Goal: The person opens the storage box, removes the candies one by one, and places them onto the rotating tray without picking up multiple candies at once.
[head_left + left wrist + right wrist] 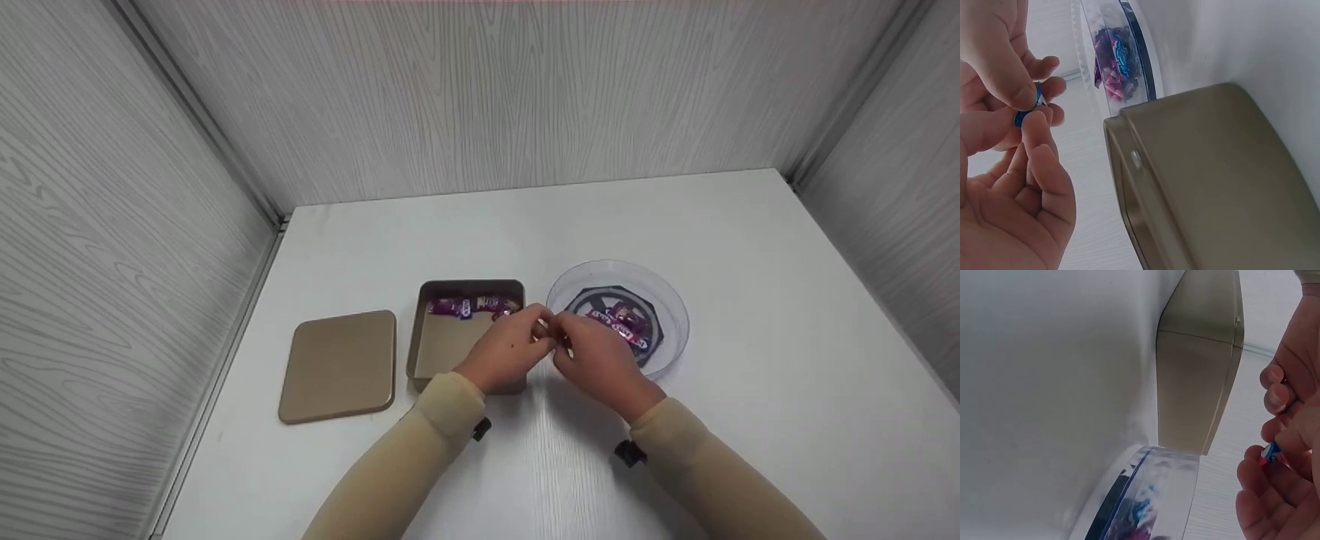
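Between my two hands is a small wrapped candy [1020, 118], mostly covered by fingers; bits of blue foil show, with a little red in the right wrist view. My left hand [511, 346] pinches it from the tin's side, and my right hand [598, 361] pinches it from the bowl's side. The hands meet above the gap between an open gold tin [439, 355] and a clear round bowl [679, 315]. Purple wrapped candies [450, 307] lie along the tin's far side. More purple and pink candies [628, 321] are in the bowl.
A flat gold lid [341, 367] lies on the white table [780, 360] left of the tin. Grey wood-grain panels [480, 97] stand behind the table and at both sides.
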`<state>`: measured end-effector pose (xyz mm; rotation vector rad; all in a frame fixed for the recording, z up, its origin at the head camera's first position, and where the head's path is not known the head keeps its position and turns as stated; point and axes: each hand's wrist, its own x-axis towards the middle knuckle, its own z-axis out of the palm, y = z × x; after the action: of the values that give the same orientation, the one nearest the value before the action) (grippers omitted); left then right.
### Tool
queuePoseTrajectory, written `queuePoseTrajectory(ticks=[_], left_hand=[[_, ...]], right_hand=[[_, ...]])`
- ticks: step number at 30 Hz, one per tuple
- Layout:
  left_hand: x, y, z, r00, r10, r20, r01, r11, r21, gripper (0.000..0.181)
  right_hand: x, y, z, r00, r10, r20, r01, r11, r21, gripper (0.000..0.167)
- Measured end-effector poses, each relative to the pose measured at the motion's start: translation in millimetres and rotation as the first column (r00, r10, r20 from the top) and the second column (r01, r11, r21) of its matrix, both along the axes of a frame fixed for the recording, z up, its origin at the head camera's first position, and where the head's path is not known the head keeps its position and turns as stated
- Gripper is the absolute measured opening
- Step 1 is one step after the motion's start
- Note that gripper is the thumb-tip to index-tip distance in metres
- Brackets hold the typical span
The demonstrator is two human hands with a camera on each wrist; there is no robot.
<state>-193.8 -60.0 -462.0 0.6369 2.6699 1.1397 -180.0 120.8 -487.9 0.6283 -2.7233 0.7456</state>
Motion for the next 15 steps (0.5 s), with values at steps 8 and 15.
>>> queuePoseTrajectory(ticks=[8,15], left_hand=[[-9.2,-12.8,-3.4,0.999,0.041,0.022,-0.04,0.999,-0.032,0.037],[-26.5,-38.4,-10.4,0.982,0.182,0.05,-0.179,0.982,-0.062,0.033]], right_hand=[[-19.1,41,-8.1,0.983,-0.122,0.14,0.115,0.992,0.055,0.016],[-32.3,70,-11.9,0.958,-0.189,0.215,0.17,0.98,0.105,0.02]])
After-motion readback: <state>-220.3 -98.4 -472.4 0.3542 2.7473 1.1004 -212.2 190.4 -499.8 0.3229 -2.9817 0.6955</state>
